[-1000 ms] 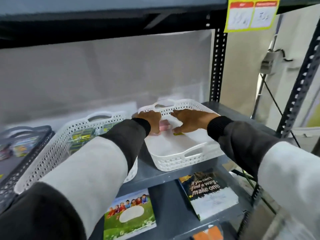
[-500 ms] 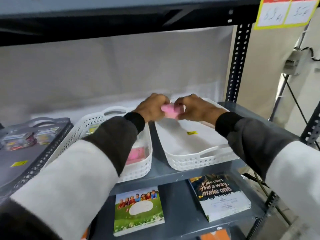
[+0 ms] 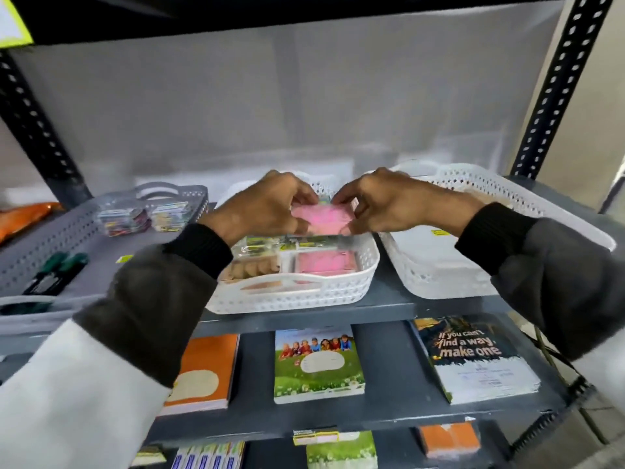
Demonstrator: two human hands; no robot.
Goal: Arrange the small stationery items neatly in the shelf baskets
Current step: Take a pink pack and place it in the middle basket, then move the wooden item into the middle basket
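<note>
Hands are held together over the rear half of the middle white basket (image 3: 338, 292) on the grey shelf (image 3: 389, 306). A pink packet (image 3: 321, 216) is pinched between them: the left hand (image 3: 267, 208) is curled with knuckles up and grips the packet's left edge, while the right hand (image 3: 395, 204) is bent at the wrist and grips its right edge with thumb and fingertips. Both forearms are extended forward in dark cuffs and pale sleeves. The packet is seen as a flat, soft pink piece, slightly blurred, held level just above the basket's contents. A second pink packet (image 3: 326, 260) is laid flat in the basket's front right corner, beside a tan item (image 3: 250, 267) at the front left, with clear wrapped packs (image 3: 267, 243) lying behind them. A second white basket (image 3: 439, 265) is set just beside it toward the shelf's right edge, with a small yellow label (image 3: 439, 232) on its floor. A grey basket (image 3: 50, 258) holding small clear packs (image 3: 142, 216) is placed toward the left edge. Notebooks (image 3: 318, 365) are laid on the lower shelf.
</note>
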